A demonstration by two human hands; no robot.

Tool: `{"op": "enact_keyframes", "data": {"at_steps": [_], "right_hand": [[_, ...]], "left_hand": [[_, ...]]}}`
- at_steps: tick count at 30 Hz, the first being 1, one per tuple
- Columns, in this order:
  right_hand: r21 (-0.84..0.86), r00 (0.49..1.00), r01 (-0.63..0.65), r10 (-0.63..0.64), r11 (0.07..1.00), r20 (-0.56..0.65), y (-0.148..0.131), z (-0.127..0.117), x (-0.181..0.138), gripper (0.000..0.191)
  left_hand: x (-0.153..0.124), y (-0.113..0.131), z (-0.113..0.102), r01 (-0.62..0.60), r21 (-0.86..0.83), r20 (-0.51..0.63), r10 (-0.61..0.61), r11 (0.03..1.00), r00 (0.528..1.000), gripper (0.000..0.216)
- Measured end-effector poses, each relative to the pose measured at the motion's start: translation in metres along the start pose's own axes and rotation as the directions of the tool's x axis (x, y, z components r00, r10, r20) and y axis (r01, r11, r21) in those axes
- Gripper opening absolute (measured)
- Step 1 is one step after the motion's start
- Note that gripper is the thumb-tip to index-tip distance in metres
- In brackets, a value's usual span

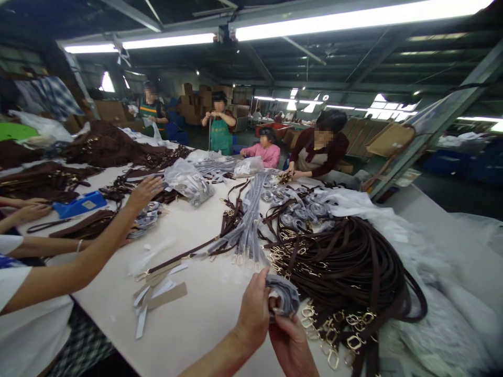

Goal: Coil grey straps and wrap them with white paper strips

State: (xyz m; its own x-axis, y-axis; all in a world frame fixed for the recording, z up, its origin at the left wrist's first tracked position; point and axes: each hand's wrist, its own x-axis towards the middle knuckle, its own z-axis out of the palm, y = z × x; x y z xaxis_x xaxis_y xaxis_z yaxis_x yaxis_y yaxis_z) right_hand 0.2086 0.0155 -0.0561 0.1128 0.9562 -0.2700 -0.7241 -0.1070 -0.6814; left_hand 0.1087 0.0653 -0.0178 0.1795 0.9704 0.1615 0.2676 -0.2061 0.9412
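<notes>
left hand (255, 314) and right hand (291, 343) pinch wrapped strap (283, 296) | risk: loose grip, wrap slips | brown straps (346, 267) beside

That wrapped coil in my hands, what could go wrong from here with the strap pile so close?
1. The wrapped coil, pinched between left hand and right hand, sits right beside the brown strap pile; its gold clasps could snag the wrap.
2. The clasps lie near the table edge, so a tug might drag straps off.
3. A co-worker's arm reaches across nearby; elbows could collide.
</notes>
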Motion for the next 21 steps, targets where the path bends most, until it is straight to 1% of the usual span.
{"op": "enact_keyframes", "data": {"at_steps": [1, 2, 4, 5, 6, 7, 8, 9, 10, 11, 12, 14, 16, 17, 18, 19, 20, 21], "right_hand": [[-0.035, 1.0, 0.005, -0.005, 0.999, 0.013, 0.002, -0.002, -0.001, 0.039], [-0.077, 0.999, 0.026, -0.023, 0.997, 0.035, 0.003, -0.004, -0.003, 0.049], [-0.189, 0.989, 0.133, -0.118, 0.973, 0.087, 0.0, -0.008, -0.007, 0.079], [-0.28, 0.978, 0.205, -0.183, 0.938, 0.103, -0.005, -0.01, -0.009, 0.089], [-0.407, 0.964, 0.264, -0.239, 0.874, 0.112, -0.011, -0.012, -0.011, 0.093], [-0.553, 0.953, 0.297, -0.28, 0.779, 0.117, -0.018, -0.013, -0.013, 0.088], [-0.69, 0.947, 0.298, -0.294, 0.66, 0.129, -0.027, -0.013, -0.014, 0.079], [-0.795, 0.95, 0.278, -0.276, 0.54, 0.145, -0.036, -0.013, -0.016, 0.067], [-0.862, 0.958, 0.255, -0.238, 0.437, 0.162, -0.045, -0.012, -0.017, 0.056], [-0.901, 0.965, 0.239, -0.189, 0.363, 0.18, -0.052, -0.01, -0.019, 0.047], [-0.92, 0.971, 0.231, -0.135, 0.316, 0.198, -0.058, -0.009, -0.02, 0.04], [-0.936, 0.973, 0.23, -0.049, 0.267, 0.225, -0.062, -0.008, -0.023, 0.029], [-0.938, 0.967, 0.253, -0.044, 0.238, 0.25, -0.058, -0.012, -0.025, 0.026], [-0.936, 0.962, 0.271, -0.067, 0.223, 0.263, -0.054, -0.015, -0.026, 0.026], [-0.936, 0.957, 0.289, -0.103, 0.2, 0.273, -0.05, -0.019, -0.027, 0.026], [-0.939, 0.951, 0.3, -0.135, 0.169, 0.279, -0.045, -0.022, -0.027, 0.025], [-0.943, 0.947, 0.302, -0.155, 0.137, 0.281, -0.041, -0.025, -0.027, 0.024], [-0.95, 0.947, 0.294, -0.169, 0.109, 0.274, -0.038, -0.027, -0.027, 0.023]], "left_hand": [[0.002, -0.005, -0.001, -0.044, 0.078, 0.018, 0.043, 0.996, 0.999, 0.044], [0.003, -0.009, -0.002, -0.101, 0.17, 0.043, 0.095, 0.98, 0.995, 0.045], [0.005, -0.014, -0.006, -0.226, 0.362, 0.125, 0.193, 0.904, 0.973, 0.049], [0.005, -0.015, -0.008, -0.288, 0.442, 0.184, 0.228, 0.85, 0.956, 0.051], [0.005, -0.014, -0.01, -0.349, 0.502, 0.253, 0.252, 0.791, 0.934, 0.051], [0.003, -0.011, -0.011, -0.409, 0.536, 0.326, 0.265, 0.738, 0.907, 0.051], [0.0, -0.006, -0.012, -0.465, 0.547, 0.401, 0.27, 0.696, 0.876, 0.051], [-0.003, 0.0, -0.013, -0.517, 0.54, 0.473, 0.268, 0.665, 0.839, 0.051], [-0.006, 0.007, -0.014, -0.557, 0.522, 0.535, 0.261, 0.645, 0.804, 0.053], [-0.009, 0.013, -0.014, -0.588, 0.503, 0.586, 0.25, 0.634, 0.771, 0.054], [-0.012, 0.018, -0.014, -0.61, 0.486, 0.625, 0.238, 0.626, 0.743, 0.055], [-0.016, 0.023, -0.013, -0.637, 0.454, 0.687, 0.211, 0.623, 0.695, 0.053], [-0.017, 0.021, -0.014, -0.632, 0.414, 0.718, 0.192, 0.655, 0.669, 0.049], [-0.017, 0.019, -0.014, -0.607, 0.387, 0.714, 0.191, 0.694, 0.673, 0.049], [-0.016, 0.015, -0.016, -0.56, 0.352, 0.696, 0.191, 0.75, 0.693, 0.049], [-0.015, 0.012, -0.018, -0.491, 0.304, 0.662, 0.189, 0.817, 0.725, 0.052], [-0.014, 0.009, -0.02, -0.397, 0.241, 0.616, 0.177, 0.885, 0.768, 0.054], [-0.013, 0.007, -0.023, -0.28, 0.166, 0.569, 0.14, 0.945, 0.81, 0.054]]}}
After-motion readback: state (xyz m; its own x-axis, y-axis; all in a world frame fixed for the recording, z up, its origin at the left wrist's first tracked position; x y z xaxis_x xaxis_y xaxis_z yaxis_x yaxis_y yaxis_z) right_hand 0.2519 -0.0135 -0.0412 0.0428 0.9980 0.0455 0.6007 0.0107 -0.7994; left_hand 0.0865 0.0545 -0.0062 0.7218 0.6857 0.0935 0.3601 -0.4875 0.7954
